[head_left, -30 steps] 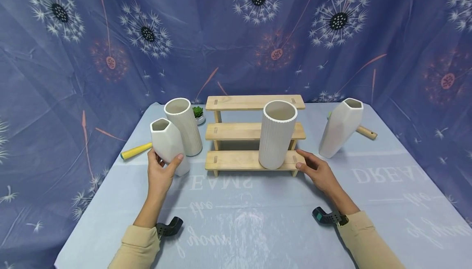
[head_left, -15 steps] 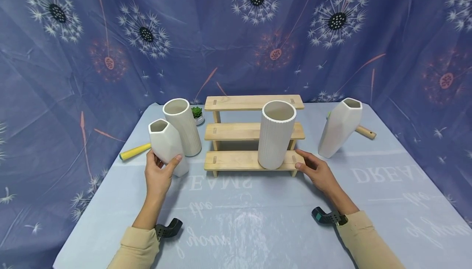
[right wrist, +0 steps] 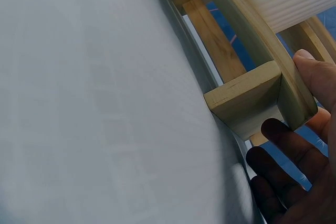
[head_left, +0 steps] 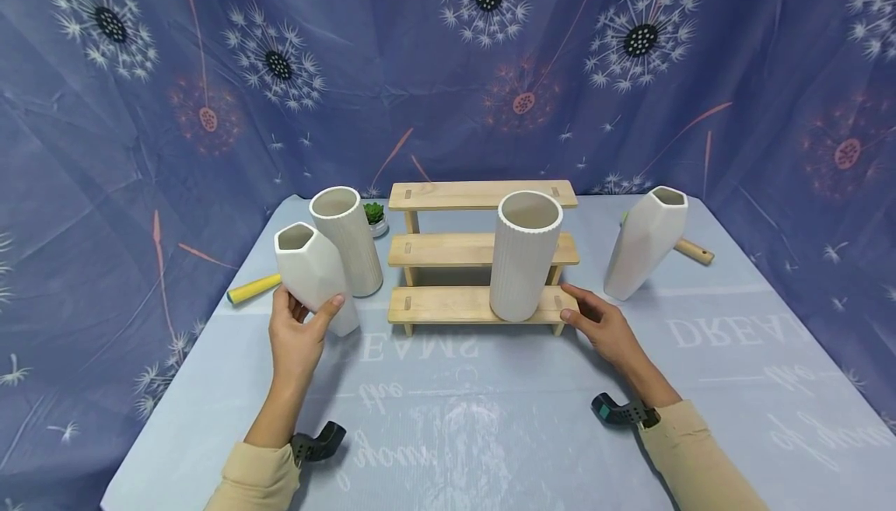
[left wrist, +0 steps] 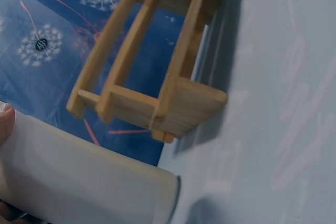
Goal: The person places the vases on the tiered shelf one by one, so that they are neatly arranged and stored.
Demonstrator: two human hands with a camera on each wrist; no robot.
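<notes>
Both hands work low in the frame: the left hand (head_left: 297, 332) grasps a tilted faceted white vase (head_left: 311, 274) at centre left, the right hand (head_left: 605, 330) rests relaxed against the wooden stepped shelf (head_left: 462, 305), where a ribbed vase (head_left: 523, 258) stands mid-frame.

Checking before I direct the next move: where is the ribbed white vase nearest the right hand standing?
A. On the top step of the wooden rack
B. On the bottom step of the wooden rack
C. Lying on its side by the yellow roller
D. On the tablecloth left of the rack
B: the ribbed vase stands upright on the lowest step of the wooden rack, beside the right hand.
</notes>
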